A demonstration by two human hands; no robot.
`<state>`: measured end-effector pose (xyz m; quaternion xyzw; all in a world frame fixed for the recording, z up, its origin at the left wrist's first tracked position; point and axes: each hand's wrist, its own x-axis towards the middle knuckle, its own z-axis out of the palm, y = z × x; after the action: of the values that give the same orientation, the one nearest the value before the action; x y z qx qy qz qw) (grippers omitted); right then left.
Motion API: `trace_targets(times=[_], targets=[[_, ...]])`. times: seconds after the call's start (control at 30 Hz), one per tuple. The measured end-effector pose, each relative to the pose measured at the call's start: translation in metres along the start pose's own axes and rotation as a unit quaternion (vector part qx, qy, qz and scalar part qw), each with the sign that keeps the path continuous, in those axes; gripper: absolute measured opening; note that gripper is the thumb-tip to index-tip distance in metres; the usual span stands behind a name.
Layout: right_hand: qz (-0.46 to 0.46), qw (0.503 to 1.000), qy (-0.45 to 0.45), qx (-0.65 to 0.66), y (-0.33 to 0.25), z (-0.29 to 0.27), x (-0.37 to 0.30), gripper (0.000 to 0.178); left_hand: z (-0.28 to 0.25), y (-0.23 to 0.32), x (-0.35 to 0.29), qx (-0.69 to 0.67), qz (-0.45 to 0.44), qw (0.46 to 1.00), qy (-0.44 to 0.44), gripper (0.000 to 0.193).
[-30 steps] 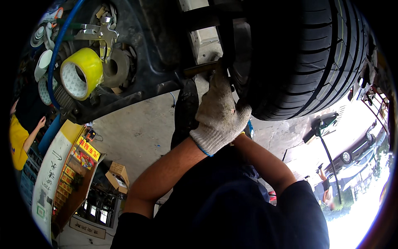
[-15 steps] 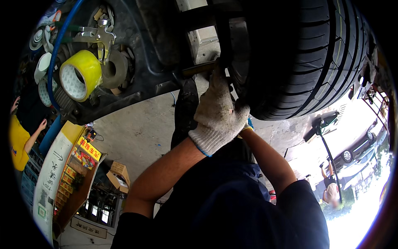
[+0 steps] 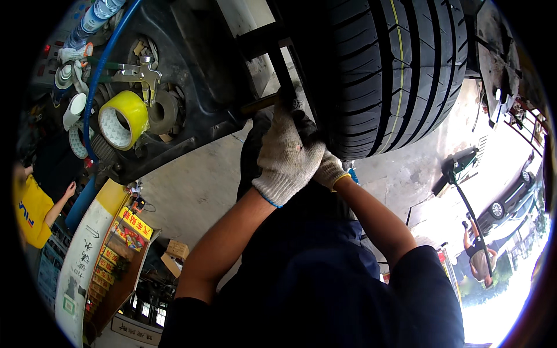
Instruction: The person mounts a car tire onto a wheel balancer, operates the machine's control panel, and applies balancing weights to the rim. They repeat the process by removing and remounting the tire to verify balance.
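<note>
The left hand [image 3: 288, 152], in a pale knitted glove, reaches to the far side between a dark metal frame [image 3: 264, 42] and a large black tyre [image 3: 400, 75]; its fingers point away from the person into deep shadow, near the right end of a brownish bar [image 3: 258, 105]; the fingertips are too dark to read, so I cannot tell how far it is open or whether it has hold of anything. The right hand [image 3: 332, 170], also gloved, lies just beside it on the right, close under the near edge of the tyre; the left hand covers part of it and shadow hides its fingers, so its opening and any hold cannot be told either.

The tyre fills the far right, tread toward the person, its dark flank bounding the hands' space on the right; the frame bounds it on the far left. Farther left spreads a black tray [image 3: 203, 110], crowded with a yellow tape roll [image 3: 137, 110], a metal plier-like tool [image 3: 148, 75] and a grey ring [image 3: 165, 110]; a blue hose [image 3: 98, 71] crosses its left side, and a clear bottle [image 3: 96, 22] lies beyond. On the left is a person in a yellow top [image 3: 35, 214]; on the near left, an open cardboard box [image 3: 176, 252]; on the right, a long-handled stand [image 3: 458, 165] and, beyond, a dark car [image 3: 510, 200].
</note>
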<state>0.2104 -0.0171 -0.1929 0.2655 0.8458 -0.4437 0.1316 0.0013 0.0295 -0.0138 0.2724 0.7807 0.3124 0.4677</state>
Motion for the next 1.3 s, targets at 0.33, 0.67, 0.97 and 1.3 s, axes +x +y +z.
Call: trace_targets(times=[0.33, 0.67, 0.97, 1.3], targets=[[0.092, 0.972, -0.193, 0.095, -0.129, -0.152, 0.000, 0.044, -0.012, 0.014, 0.004, 0.100, -0.052, 0.994, -0.016, 0.099], [0.052, 0.984, -0.130, 0.108, -0.196, -0.211, 0.011, 0.051, -0.073, 0.023, 0.001, 0.315, -0.119, 0.938, -0.080, 0.085], [0.064, 0.992, -0.093, -0.063, -0.257, -0.238, 0.070, 0.043, -0.145, 0.032, 0.019, 0.444, 0.077, 0.888, -0.089, 0.024], [-0.048, 0.955, 0.291, -0.032, -0.393, -0.307, 0.276, 0.066, -0.417, -0.100, -0.092, 0.044, 0.261, 0.910, 0.319, 0.026]])
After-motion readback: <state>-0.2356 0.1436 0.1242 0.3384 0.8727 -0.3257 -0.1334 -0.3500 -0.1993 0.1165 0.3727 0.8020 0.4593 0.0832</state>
